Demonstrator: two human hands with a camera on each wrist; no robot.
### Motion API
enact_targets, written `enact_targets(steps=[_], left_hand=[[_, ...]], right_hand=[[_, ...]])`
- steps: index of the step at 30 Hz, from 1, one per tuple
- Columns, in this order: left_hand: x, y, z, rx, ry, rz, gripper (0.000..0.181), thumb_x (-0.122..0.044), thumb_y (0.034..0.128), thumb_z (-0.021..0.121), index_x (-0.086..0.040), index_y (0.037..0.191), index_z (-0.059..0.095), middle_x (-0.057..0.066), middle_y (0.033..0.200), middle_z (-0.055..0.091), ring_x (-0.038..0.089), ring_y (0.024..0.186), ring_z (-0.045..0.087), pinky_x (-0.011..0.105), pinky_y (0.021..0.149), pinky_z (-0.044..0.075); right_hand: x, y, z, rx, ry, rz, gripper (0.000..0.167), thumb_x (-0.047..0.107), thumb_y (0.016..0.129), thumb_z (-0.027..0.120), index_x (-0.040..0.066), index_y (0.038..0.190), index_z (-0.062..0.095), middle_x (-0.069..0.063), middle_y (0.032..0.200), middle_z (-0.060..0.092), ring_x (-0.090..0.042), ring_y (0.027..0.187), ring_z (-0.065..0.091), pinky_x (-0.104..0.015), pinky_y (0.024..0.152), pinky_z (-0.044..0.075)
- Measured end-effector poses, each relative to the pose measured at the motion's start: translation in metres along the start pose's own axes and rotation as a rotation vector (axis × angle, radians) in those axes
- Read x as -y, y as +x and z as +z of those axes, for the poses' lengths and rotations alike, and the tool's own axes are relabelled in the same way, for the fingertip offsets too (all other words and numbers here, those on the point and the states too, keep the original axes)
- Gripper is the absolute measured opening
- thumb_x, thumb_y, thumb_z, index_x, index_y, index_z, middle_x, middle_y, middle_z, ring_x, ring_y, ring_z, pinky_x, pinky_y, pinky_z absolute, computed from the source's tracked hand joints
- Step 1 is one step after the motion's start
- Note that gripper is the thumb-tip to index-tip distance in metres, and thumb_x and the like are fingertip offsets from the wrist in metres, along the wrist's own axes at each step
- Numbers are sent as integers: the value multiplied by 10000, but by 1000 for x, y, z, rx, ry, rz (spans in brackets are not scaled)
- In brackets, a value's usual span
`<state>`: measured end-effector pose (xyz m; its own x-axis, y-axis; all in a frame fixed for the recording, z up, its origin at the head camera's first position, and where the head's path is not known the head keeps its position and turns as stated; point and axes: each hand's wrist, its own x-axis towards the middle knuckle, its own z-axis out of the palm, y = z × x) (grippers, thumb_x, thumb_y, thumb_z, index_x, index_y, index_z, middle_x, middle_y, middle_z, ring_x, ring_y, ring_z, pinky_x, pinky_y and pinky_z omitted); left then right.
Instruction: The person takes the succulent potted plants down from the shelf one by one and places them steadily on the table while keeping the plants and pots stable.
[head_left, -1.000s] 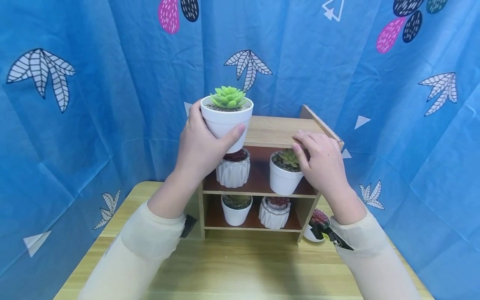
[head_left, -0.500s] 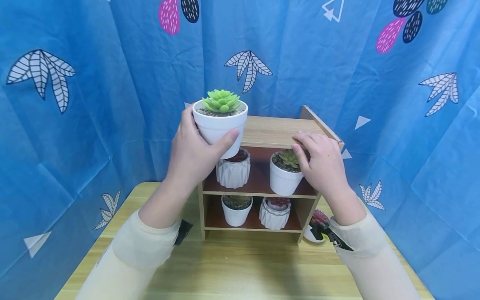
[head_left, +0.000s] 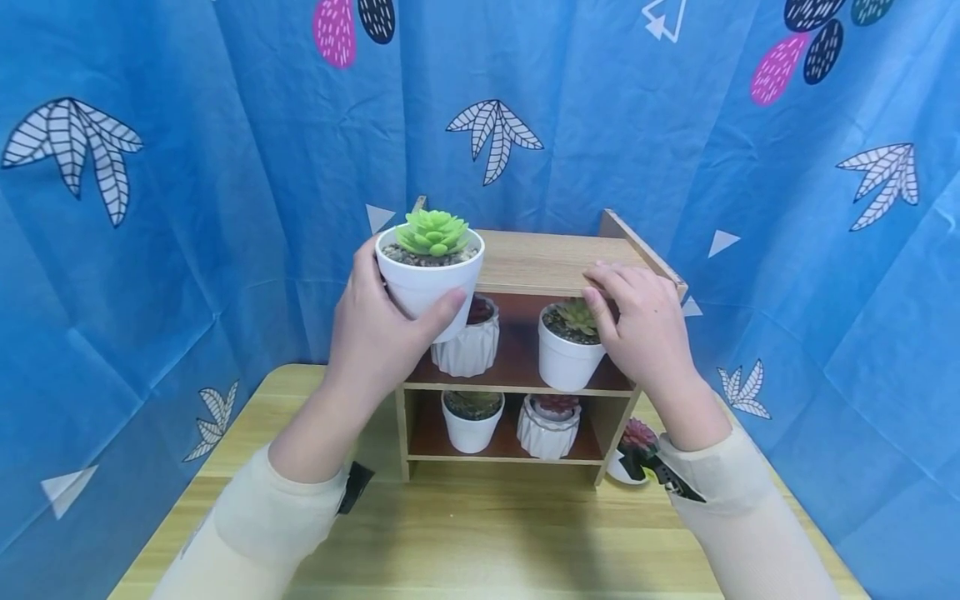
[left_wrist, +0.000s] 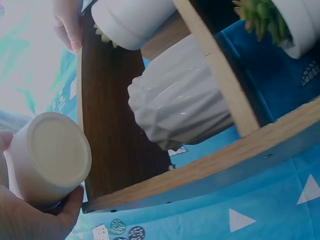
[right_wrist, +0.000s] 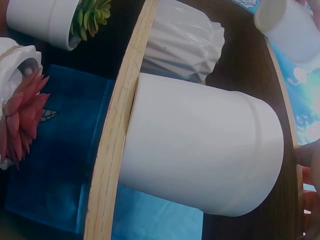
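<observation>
In the head view, my left hand (head_left: 382,333) holds a white pot (head_left: 427,279) with a bright green succulent (head_left: 432,233), upright in front of the top left of a small wooden shelf (head_left: 555,260). The left wrist view shows this pot's underside (left_wrist: 57,150), fingers and thumb around its sides. My right hand (head_left: 641,321) grips the front edge of the top board at the right, fingers on top and thumb at the front. Below it, a white pot with a dull green succulent (head_left: 572,354) stands on the upper level. A ribbed white pot (head_left: 467,346) stands to its left, partly hidden.
On the lower level are a smooth white pot (head_left: 474,429) and a ribbed pot with a red succulent (head_left: 549,427). A pink-red succulent in a white pot (head_left: 637,446) stands right of the shelf, partly behind my wrist strap. Blue patterned curtains (head_left: 555,125) surround the wooden table (head_left: 480,542).
My left hand has lowered the green succulent's pot and brought it slightly left, uncovering more of the top board. My right hand keeps its place on the board edge.
</observation>
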<state>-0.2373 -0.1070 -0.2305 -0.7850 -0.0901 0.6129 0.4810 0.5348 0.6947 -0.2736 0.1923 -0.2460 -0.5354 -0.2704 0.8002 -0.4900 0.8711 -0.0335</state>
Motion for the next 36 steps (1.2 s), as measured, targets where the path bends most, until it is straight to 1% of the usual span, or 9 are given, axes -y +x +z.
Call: enact_targets(steps=[7, 11, 19, 22, 26, 33, 36], left_hand=[[10, -11, -1, -28, 0, 33, 995, -595, 757, 788, -127, 1503, 325, 55, 1385, 531, 231, 1177, 541, 503, 847, 525], [14, -16, -2, -39, 7, 31, 992, -588, 747, 801, -131, 1494, 336, 51, 1373, 537, 228, 1168, 545, 501, 837, 522], [26, -27, -2, -40, 20, 30, 988, -559, 746, 818, -110, 1485, 342, 72, 1371, 534, 250, 1167, 546, 507, 839, 519], [32, -31, -2, -42, 25, 24, 986, -538, 744, 828, -108, 1485, 340, 76, 1373, 530, 255, 1173, 544, 519, 854, 520], [39, -37, -1, -28, 30, 10, 993, -516, 742, 839, -104, 1491, 332, 83, 1386, 521, 264, 1189, 540, 533, 891, 507], [50, -46, 0, 9, 28, -44, 1002, -505, 754, 837, -107, 1506, 308, 91, 1407, 507, 281, 1200, 532, 559, 913, 495], [54, -50, 0, 16, 29, -50, 1006, -476, 754, 846, -108, 1512, 296, 99, 1410, 500, 288, 1204, 528, 564, 925, 490]], right_hand=[[0, 0, 0, -19, 1, -11, 293, 255, 996, 617, 74, 1213, 696, -137, 1202, 696, -366, 1171, 595, -570, 985, 407], [-1, 0, 1, -26, 3, -19, 290, 257, 994, 620, 74, 1206, 698, -135, 1193, 700, -366, 1159, 601, -567, 974, 413], [0, 0, 3, -22, 1, -15, 297, 260, 997, 615, 73, 1213, 697, -133, 1203, 696, -366, 1165, 598, -567, 984, 410], [-1, 0, 3, -26, 0, -18, 299, 259, 996, 615, 69, 1212, 697, -136, 1204, 696, -368, 1163, 599, -568, 983, 412], [-1, -1, 3, -34, 0, -16, 299, 258, 994, 619, 66, 1210, 698, -139, 1201, 696, -370, 1158, 601, -568, 979, 414], [-1, -1, 4, -40, 4, -16, 297, 251, 992, 621, 64, 1209, 699, -145, 1204, 694, -370, 1156, 600, -566, 978, 413], [-1, -1, 4, -40, 5, -15, 296, 250, 992, 621, 64, 1209, 700, -145, 1210, 692, -368, 1159, 599, -565, 979, 412]])
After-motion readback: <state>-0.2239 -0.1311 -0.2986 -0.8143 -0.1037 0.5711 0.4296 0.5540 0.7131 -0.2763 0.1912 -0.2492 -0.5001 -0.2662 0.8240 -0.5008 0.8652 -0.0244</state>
